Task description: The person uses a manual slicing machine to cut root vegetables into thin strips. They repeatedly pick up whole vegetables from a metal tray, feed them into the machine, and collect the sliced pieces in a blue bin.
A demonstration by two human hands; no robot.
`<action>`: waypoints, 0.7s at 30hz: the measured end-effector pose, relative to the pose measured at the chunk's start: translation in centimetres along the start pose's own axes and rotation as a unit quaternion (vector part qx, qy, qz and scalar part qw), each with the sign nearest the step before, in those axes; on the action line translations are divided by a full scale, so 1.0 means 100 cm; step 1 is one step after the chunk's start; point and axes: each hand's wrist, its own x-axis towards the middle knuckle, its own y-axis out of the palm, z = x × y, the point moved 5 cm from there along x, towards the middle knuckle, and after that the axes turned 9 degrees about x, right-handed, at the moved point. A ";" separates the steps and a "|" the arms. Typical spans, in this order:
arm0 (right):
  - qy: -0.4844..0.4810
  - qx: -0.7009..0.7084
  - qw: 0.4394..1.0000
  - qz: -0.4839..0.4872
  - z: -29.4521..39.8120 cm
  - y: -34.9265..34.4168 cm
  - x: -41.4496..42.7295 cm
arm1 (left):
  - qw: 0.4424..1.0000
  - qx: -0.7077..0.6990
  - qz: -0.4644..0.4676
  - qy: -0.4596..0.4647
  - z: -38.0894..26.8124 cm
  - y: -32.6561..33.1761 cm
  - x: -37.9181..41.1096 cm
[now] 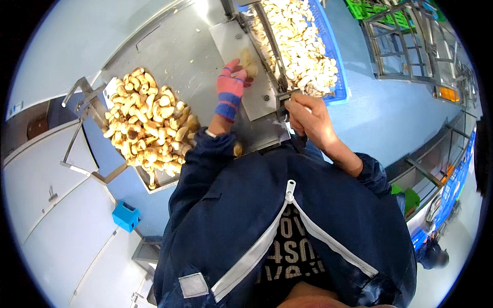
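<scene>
My left hand (232, 82), in a pink and blue knitted glove, is over a metal plate on the steel worktable (181, 54). Beside its fingertips lies a pale, blurred mushroom (249, 63); whether they touch it is unclear. My bare right hand (310, 115) is closed around the near end of a long hinged cutting blade (275, 50), whose handle is mostly hidden. A heap of whole, thick-stemmed mushrooms (150, 123) lies at the left. Past the blade, a blue plastic basket (342, 81) holds many sliced mushrooms (304, 50).
A metal bracket (86, 100) stands beside the heap. A blue box (126, 216) is at the lower left. Metal racks (404, 46) with green crates (362, 9) stand at the upper right. Another person (431, 254) is far off at the lower right.
</scene>
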 end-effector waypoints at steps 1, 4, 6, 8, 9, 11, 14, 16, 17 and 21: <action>0.007 0.025 1.000 0.013 0.007 0.004 0.002 | 0.999 0.037 -0.012 0.015 0.008 0.007 0.010; 0.033 0.054 0.998 0.025 0.015 0.005 0.004 | 0.996 0.080 -0.031 0.036 0.015 0.026 0.014; 0.030 -0.017 0.999 0.001 0.002 -0.002 0.001 | 0.997 0.065 -0.006 0.040 0.019 0.031 0.017; 0.035 -0.084 0.996 -0.012 -0.020 -0.009 -0.002 | 0.998 0.028 0.044 0.038 0.036 0.023 0.027; 0.018 -0.098 0.995 -0.015 -0.031 -0.013 -0.003 | 0.996 0.064 0.038 0.056 0.036 0.023 0.028; -0.017 -0.130 0.991 -0.021 -0.054 -0.020 -0.006 | 0.986 0.134 0.023 0.093 0.030 0.022 0.028; -0.023 -0.150 0.988 -0.039 -0.093 -0.032 -0.007 | 0.991 0.126 0.005 0.051 0.024 0.028 0.021; -0.066 -0.181 0.980 -0.058 -0.077 -0.022 -0.007 | 0.979 0.179 -0.009 0.093 0.029 0.022 0.025; -0.060 -0.155 0.985 -0.049 -0.066 -0.020 -0.006 | 0.972 0.205 -0.016 0.114 0.031 0.020 0.027; -0.024 -0.059 0.998 -0.027 -0.010 -0.003 -0.003 | 0.980 0.176 -0.003 0.089 0.017 0.025 0.018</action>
